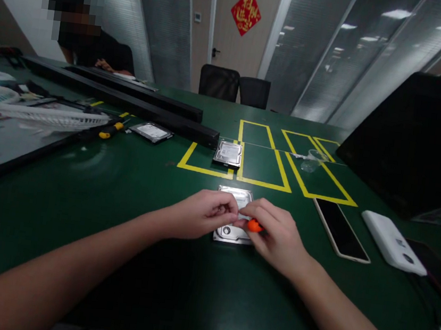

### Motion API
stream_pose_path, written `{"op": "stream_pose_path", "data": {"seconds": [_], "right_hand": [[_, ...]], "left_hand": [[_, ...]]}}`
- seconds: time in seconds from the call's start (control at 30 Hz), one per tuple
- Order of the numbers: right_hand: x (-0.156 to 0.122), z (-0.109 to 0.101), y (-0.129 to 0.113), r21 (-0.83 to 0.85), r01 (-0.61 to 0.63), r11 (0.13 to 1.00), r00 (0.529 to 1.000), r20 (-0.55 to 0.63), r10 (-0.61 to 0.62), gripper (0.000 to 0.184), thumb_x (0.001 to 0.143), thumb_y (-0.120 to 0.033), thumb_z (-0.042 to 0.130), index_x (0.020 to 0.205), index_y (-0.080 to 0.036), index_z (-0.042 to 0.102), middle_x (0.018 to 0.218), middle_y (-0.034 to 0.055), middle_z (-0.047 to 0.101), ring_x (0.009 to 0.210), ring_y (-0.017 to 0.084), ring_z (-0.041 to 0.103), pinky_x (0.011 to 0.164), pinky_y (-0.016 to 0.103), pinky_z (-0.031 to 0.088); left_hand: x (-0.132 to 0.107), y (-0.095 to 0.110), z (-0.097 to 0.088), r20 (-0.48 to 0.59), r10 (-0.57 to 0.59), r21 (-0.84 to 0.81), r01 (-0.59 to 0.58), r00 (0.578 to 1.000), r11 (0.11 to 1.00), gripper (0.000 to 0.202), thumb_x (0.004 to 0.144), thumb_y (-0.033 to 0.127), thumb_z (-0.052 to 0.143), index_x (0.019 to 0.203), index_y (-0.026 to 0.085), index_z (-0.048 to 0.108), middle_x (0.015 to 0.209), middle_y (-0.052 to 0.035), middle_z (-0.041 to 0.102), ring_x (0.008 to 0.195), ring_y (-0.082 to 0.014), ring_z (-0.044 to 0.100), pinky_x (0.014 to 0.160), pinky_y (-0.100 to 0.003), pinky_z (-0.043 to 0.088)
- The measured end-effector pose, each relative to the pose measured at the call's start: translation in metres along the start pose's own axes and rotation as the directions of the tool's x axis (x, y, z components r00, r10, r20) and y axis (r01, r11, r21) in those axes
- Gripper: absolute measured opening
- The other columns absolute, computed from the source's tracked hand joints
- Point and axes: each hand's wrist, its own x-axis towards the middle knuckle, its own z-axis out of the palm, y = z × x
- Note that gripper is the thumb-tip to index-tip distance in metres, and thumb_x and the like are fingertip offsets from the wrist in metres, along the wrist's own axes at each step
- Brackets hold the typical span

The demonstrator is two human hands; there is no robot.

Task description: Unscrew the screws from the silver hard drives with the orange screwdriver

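Observation:
A silver hard drive [236,195] lies flat on the green table [119,201] right in front of me. My left hand [202,213] rests on its left side with the fingers curled and pinched over the top cover. My right hand [274,236] is closed round a small tool with an orange handle [254,225], its tip hidden between my fingers over the drive. A second hard drive [229,154] lies farther back on a yellow tape line. A third drive [152,132] sits at the back left.
Yellow tape boxes [280,167] mark the table's far middle. A phone [340,229] and a white power bank [393,243] lie to the right, a dark monitor [420,141] behind them. Long black bars [131,103], a yellow-handled screwdriver [111,130] and white fan grilles [50,114] lie left. A person sits far left.

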Motion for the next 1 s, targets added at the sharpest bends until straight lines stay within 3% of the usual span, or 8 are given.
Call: {"op": "stream_pose_path", "data": {"seconds": [0.23, 0.4, 0.73, 0.87, 1.0], "right_hand": [[0.0, 0.005, -0.003, -0.017, 0.025, 1.0, 1.0, -0.009, -0.026, 0.007, 0.101, -0.018, 0.061, 0.105, -0.019, 0.066, 0.092, 0.0096, 0.075, 0.08, 0.022, 0.069, 0.072, 0.034, 0.053], [0.0, 0.004, -0.007, -0.064, 0.006, 0.998, 1.0, 0.013, -0.006, 0.009, 0.101, -0.017, 0.06, 0.104, -0.019, 0.067, 0.092, 0.01, 0.076, 0.081, 0.022, 0.071, 0.072, 0.035, 0.053], [-0.002, 0.0, -0.006, -0.027, -0.017, 0.999, 0.995, 0.096, 0.019, 0.011, 0.101, -0.016, 0.058, 0.107, -0.018, 0.067, 0.094, 0.0106, 0.075, 0.083, 0.022, 0.069, 0.072, 0.034, 0.052], [0.0, -0.004, -0.004, 0.01, -0.036, 0.999, 0.989, 0.145, 0.034, 0.011, 0.101, -0.019, 0.059, 0.108, -0.018, 0.067, 0.094, 0.0096, 0.074, 0.082, 0.021, 0.068, 0.072, 0.033, 0.052], [0.003, -0.026, -0.001, 0.103, -0.144, 0.984, 0.972, 0.202, 0.121, 0.009, 0.097, -0.016, 0.065, 0.104, -0.019, 0.07, 0.094, 0.0078, 0.074, 0.085, 0.02, 0.07, 0.077, 0.033, 0.053]], "left_hand": [[-0.002, -0.013, 0.008, -0.015, -0.07, -0.209, 0.065, 0.997, 0.976, 0.022, 0.099, 0.039, 0.067, 0.096, 0.017, 0.065, 0.079, 0.0011, 0.062, 0.069, -0.0117, 0.054, 0.062, -0.023, 0.041], [-0.001, -0.012, 0.01, -0.049, -0.053, -0.295, 0.036, 0.997, 0.955, 0.018, 0.097, 0.033, 0.068, 0.093, 0.016, 0.066, 0.085, -0.0021, 0.067, 0.075, -0.0131, 0.061, 0.067, -0.025, 0.047], [-0.001, -0.005, 0.007, -0.124, 0.035, 0.046, -0.029, 0.992, 0.999, 0.019, 0.099, 0.031, 0.062, 0.091, 0.016, 0.071, 0.071, 0.0028, 0.058, 0.06, -0.0095, 0.046, 0.058, -0.023, 0.036], [-0.002, -0.005, 0.005, -0.108, 0.086, 0.155, -0.068, 0.99, 0.986, 0.018, 0.101, 0.03, 0.061, 0.092, 0.018, 0.072, 0.074, 0.0018, 0.061, 0.063, -0.0106, 0.05, 0.061, -0.024, 0.038], [-0.004, -0.009, -0.004, -0.142, 0.147, 0.293, -0.1, 0.979, 0.951, 0.02, 0.104, 0.03, 0.057, 0.094, 0.018, 0.07, 0.08, 0.0001, 0.062, 0.07, -0.0127, 0.055, 0.066, -0.026, 0.04]]}}
